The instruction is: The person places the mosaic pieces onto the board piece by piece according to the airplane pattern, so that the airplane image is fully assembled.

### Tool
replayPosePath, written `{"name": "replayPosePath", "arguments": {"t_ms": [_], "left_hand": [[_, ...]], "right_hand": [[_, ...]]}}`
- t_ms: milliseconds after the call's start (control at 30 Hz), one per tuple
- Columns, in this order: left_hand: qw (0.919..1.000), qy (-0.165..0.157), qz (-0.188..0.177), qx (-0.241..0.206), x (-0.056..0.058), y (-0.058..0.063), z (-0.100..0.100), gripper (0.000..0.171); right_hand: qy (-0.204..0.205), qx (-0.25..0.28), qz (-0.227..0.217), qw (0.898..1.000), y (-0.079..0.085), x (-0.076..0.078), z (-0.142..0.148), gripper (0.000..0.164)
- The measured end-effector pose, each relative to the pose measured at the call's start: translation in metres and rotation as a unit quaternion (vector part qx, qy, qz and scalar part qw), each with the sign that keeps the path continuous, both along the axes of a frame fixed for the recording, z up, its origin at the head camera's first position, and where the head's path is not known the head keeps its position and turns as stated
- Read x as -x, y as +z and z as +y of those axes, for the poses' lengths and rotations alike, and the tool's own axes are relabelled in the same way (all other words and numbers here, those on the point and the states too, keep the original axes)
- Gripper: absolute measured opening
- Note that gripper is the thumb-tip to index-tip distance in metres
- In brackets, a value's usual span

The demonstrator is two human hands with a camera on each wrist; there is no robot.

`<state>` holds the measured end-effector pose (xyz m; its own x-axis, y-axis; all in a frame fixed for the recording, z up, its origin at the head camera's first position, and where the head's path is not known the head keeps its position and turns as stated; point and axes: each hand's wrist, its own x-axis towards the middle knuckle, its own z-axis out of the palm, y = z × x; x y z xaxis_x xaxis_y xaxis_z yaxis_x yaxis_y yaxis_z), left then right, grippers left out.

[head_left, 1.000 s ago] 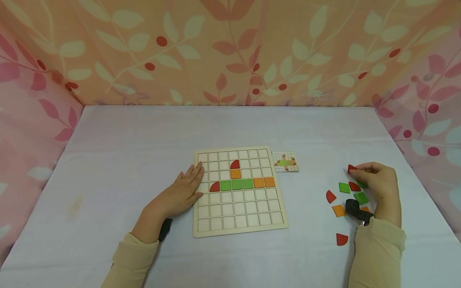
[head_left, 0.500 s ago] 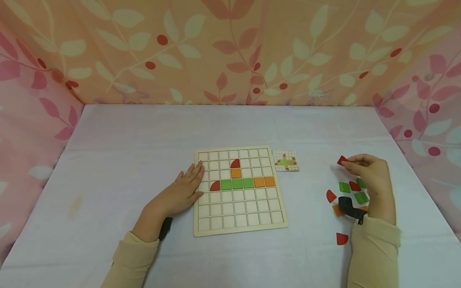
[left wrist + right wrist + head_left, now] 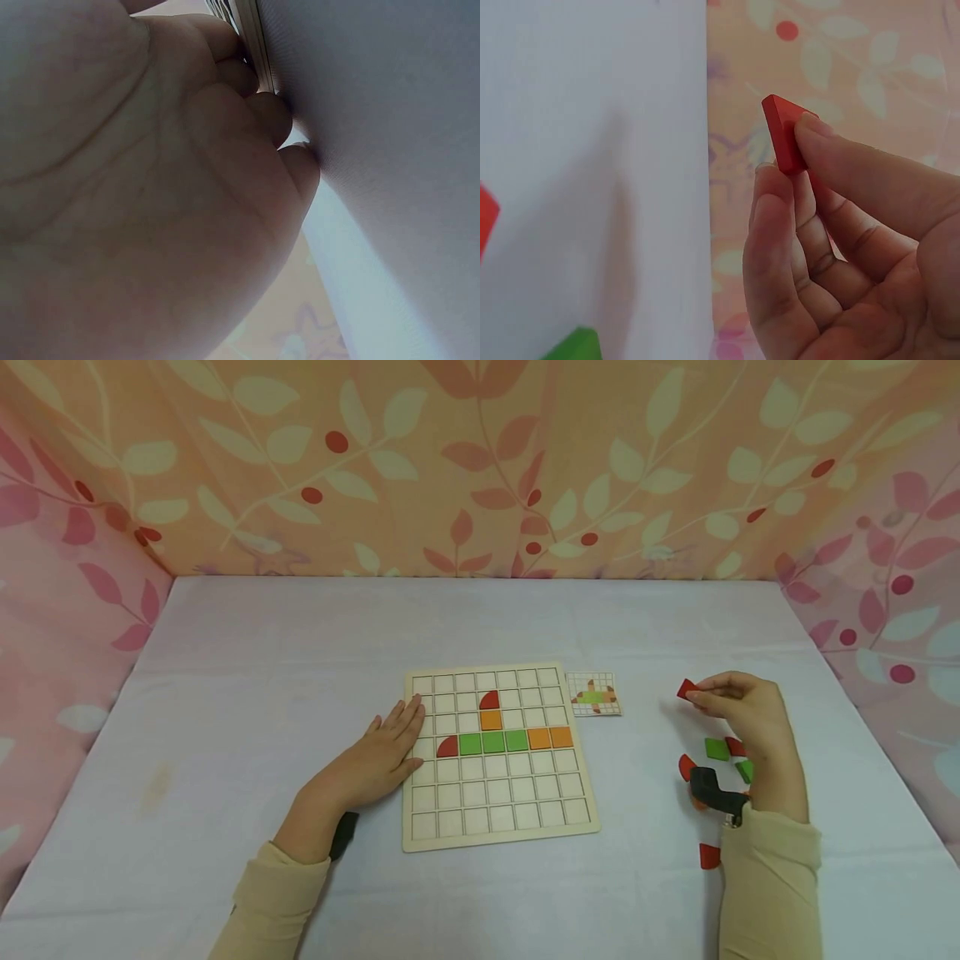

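Observation:
My right hand (image 3: pixel 746 706) pinches a small red tile (image 3: pixel 781 135) between thumb and fingers, lifted over the table's right side. On the left edge of the wooden grid board (image 3: pixel 502 818) rests my left hand (image 3: pixel 375 756), its fingers straight. In the left wrist view the fingertips lie against the board's edge (image 3: pixel 251 37). A row on the board has a red quarter-circle tile (image 3: pixel 447 747), several green tiles (image 3: pixel 492 742) and two orange tiles (image 3: pixel 561 737). Above the middle green one are an orange tile (image 3: pixel 491 720) and a red quarter-circle (image 3: pixel 490 700).
A small pattern card (image 3: pixel 594 695) lies at the board's upper right. Loose tiles are spread below my right hand, among them a green tile (image 3: pixel 717 748) and a red tile (image 3: pixel 709 856); my forearm hides some. A black wrist camera (image 3: pixel 705 785) sticks out over them.
My right hand has lifted the red tile up from among the loose tiles and carried it left, towards the board. The left hand has stayed put.

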<state>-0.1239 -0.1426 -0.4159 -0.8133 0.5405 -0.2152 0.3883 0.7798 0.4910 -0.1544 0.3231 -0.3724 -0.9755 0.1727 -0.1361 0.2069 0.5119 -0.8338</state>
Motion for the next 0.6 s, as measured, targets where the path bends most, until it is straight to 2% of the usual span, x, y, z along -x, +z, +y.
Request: {"name": "replayPosePath", "arguments": {"t_ms": [200, 367, 600], "left_hand": [[1.0000, 0.003, -0.002, 0.002, 0.000, 0.000, 0.001, 0.067], [1.0000, 0.005, -0.005, 0.002, 0.000, 0.001, 0.001, 0.067], [1.0000, 0.002, -0.005, -0.001, 0.001, 0.000, 0.000, 0.067]], "right_hand": [[0.032, -0.005, 0.021, 0.999, -0.001, 0.006, -0.019, 0.029], [0.054, -0.013, 0.007, 0.998, -0.002, 0.008, -0.033, 0.032], [0.084, 0.014, -0.005, 0.996, -0.005, 0.009, -0.053, 0.030]]}}
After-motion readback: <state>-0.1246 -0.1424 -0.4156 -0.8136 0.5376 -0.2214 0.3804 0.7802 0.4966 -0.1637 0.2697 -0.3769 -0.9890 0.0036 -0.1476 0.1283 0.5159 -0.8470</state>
